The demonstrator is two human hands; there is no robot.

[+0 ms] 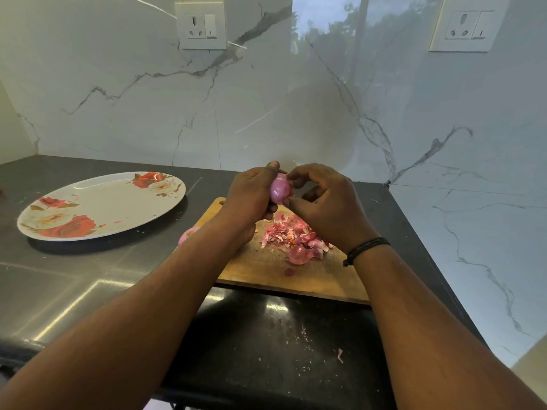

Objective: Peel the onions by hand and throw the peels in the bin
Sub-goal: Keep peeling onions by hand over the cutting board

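White marble-veined wall panels with 2 switch sockets back a dark stone countertop, where a person peels small red onions over a wooden cutting board at the middle of the scene. The left hand grips a glossy pink onion above the far end of the board, fingers curled round it and thumb raised over its top. The right hand meets it from the right, thumb and fingertips pinching at the onion's skin; whether a strip has already lifted cannot be told. A black cord bracelet circles the right wrist.

Below the hands, a heap of pink and papery peels lies on the board, with stray flakes scattered over the near countertop. Another onion shows partly behind the left forearm at the board's left edge. To the left, well apart from the board, sits a rose-patterned oval tray, holding only a tiny pink scrap.

Peeling appears to be in hand, with the onion looking mostly bare. The next move likely calls for the right fingertips to tear off any last skin and drop it on the heap, then set the onion down. No bin is in view; the peels have yet to be gathered and thrown away.
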